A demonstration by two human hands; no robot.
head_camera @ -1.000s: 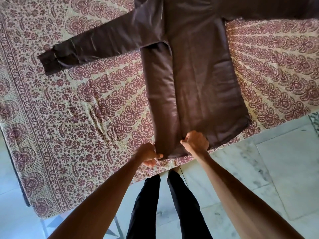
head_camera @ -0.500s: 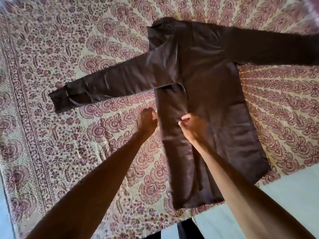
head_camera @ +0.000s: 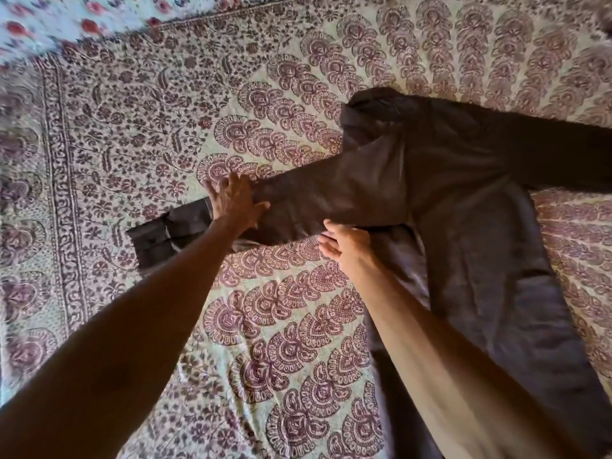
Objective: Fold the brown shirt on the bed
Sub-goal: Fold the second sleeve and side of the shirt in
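The brown shirt [head_camera: 470, 207] lies flat on the bed, collar toward the far side, its left side folded inward along the body. One long sleeve [head_camera: 331, 197] stretches out to the left, its cuff [head_camera: 155, 236] near the sheet's border. The other sleeve runs off the right edge. My left hand [head_camera: 231, 202] rests on the outstretched sleeve near the forearm part, fingers spread. My right hand [head_camera: 344, 243] touches the sleeve's lower edge close to the armpit, fingers loosely apart. Neither hand visibly grips cloth.
A cream bedsheet [head_camera: 265, 326] printed with maroon paisley and floral borders covers the bed. A second cloth [head_camera: 82, 18] with red flowers on pale blue shows at the top left corner.
Both hands left the shirt's bottom hem, passed up along the folded body and now lie on the left sleeve. The view swung forward, so the floor and my legs dropped out of sight.
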